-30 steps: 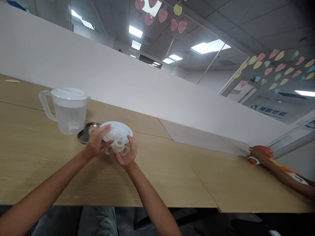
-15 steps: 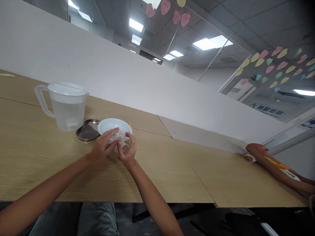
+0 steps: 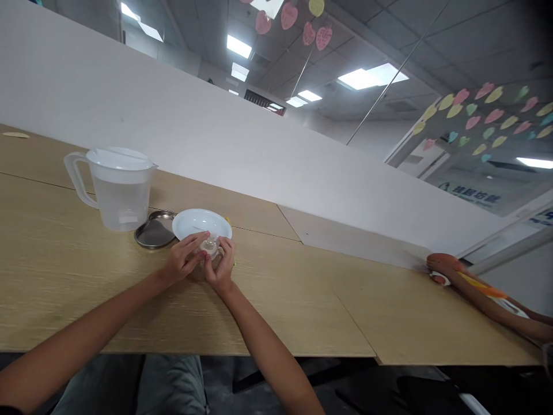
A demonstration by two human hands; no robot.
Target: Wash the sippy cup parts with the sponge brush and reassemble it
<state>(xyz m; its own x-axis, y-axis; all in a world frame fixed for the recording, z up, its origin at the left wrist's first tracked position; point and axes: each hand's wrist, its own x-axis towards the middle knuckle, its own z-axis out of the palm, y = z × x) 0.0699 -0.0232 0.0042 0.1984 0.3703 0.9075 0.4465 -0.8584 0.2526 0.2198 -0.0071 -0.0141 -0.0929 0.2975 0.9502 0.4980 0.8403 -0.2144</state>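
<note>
Both my hands hold a small, clear, rounded piece that looks like a lid [image 3: 209, 245]. My left hand [image 3: 185, 257] has its fingers and thumb closed around the left side. My right hand [image 3: 221, 265] grips the opposite side, thumb near the front. Beneath the lid is a see-through vessel [image 3: 199, 273], mostly covered by my hands, so whether the two touch is unclear. Just behind my fingers stands a white bowl [image 3: 196, 219] with something thin in it. A shallow metal tray [image 3: 156, 231] lies left of the bowl.
A translucent lidded pitcher [image 3: 123, 193] with liquid stands at the left on the wooden table [image 3: 285, 294]. A low white partition [image 3: 242, 150] runs along the back. Far right, another person's arm [image 3: 488, 302] rests on the table, near an orange-and-white item [image 3: 439, 279].
My hands have lowered the clear lid slightly toward the vessel, and my right fingers have closed in around it. The bowl, tray and pitcher stay in place.
</note>
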